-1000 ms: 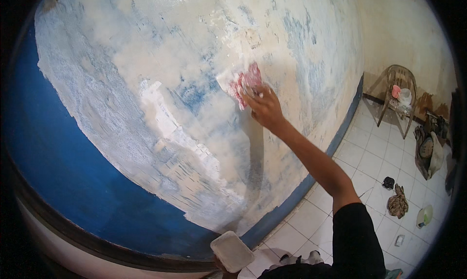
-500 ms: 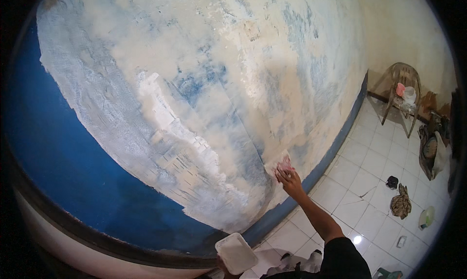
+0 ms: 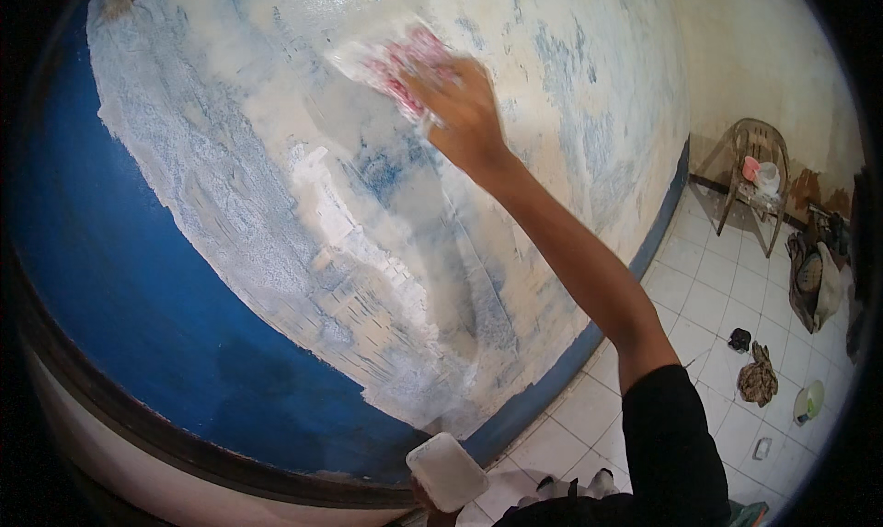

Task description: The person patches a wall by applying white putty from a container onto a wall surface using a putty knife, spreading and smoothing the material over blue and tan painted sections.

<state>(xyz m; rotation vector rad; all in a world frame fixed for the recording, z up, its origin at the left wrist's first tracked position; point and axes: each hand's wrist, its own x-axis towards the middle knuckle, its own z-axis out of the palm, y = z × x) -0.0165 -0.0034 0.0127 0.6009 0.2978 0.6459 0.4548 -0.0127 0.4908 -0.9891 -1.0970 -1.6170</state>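
Okay, so a thin, flat, red-and-white spreader (image 3: 391, 67) is being held up against the large, patchy white-cream-and-blue wall (image 3: 230, 214), over its upper middle part. It's gripped by the right hand (image 3: 469, 122), with the fingers bent closed over it rather than spread out, though some blur is seen there, so whether the whole edge is touching can't be told. The right arm is stretched up from a short black sleeve (image 3: 671, 435). Down at the lower edge, a pale, rounded-rectangular tray (image 3: 448, 472) is held at its near-left side by the left hand (image 3: 432, 516) — closed on it, it seems, but most of the fingers are hidden by the tray, so the exact curl can't be made out. The pale coat is bordered along the bottom by a deep-blue painted band (image 3: 110, 279). Off to the right, a brown slatted armchair (image 3: 756, 141) is set near the far wall, with a pink cup (image 3: 751, 168) and a whitish container (image 3: 766, 179) placed on its seat. On the white square-tiled floor (image 3: 667, 283), a small black bundle (image 3: 739, 340) can be seen just beside a crumpled brown bundle (image 3: 758, 377) — and a shallow, pale-green round bowl (image 3: 808, 403) is found near those.
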